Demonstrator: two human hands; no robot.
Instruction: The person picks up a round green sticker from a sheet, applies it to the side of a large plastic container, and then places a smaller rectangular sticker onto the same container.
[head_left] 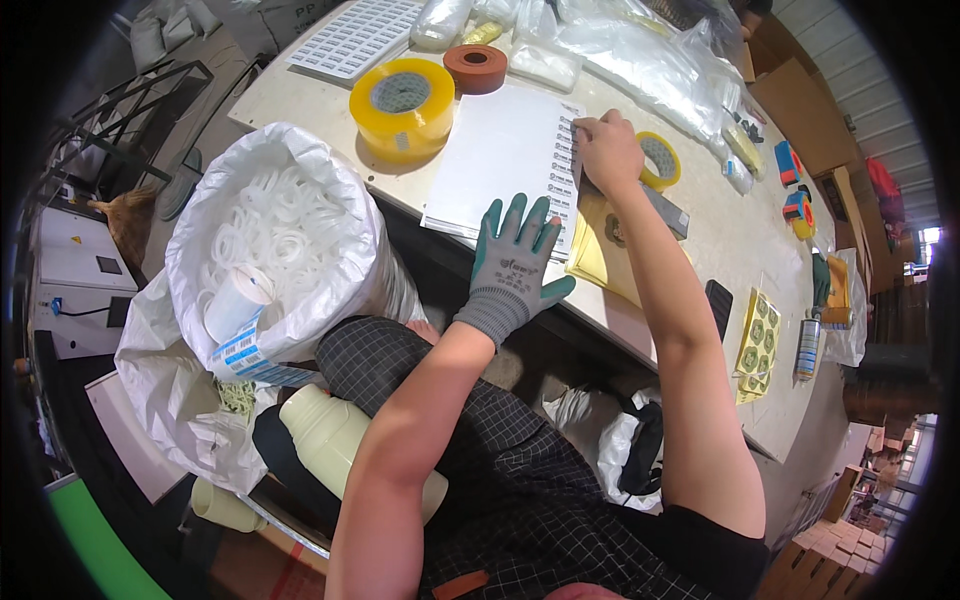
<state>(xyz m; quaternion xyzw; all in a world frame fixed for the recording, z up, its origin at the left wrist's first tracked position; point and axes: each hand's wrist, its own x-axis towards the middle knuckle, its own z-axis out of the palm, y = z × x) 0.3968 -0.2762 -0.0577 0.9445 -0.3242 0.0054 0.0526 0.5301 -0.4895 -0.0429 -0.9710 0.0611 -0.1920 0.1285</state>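
A: Start at the fingers. What is the right hand point(606, 150) doing?

B: Its bare fingers are curled down on the right edge of the white label sheet point(505, 165), pinching at the column of small labels there. I can't tell whether one is lifted.

A: And the left hand point(512, 268)?

B: It wears a grey-green glove, fingers spread open and flat, pressing the near edge of that same sheet. It grips nothing.

A: Where does the sheet lie?

B: Flat on the pale table point(700, 250), at its near edge, in front of the person.

A: What crowds it?

B: Just beyond the sheet stands a big yellow tape roll point(402, 105), with a brown-red roll point(475, 68) behind that. Right of the sheet a smaller tape roll point(660, 160) sits beside the right hand, and yellow envelopes point(605, 250) lie under the forearm. Clear plastic bags point(640, 60) pile up beyond the sheet. Left of it, off the table, a white sack of white rings point(270, 240) stands close against the table edge.
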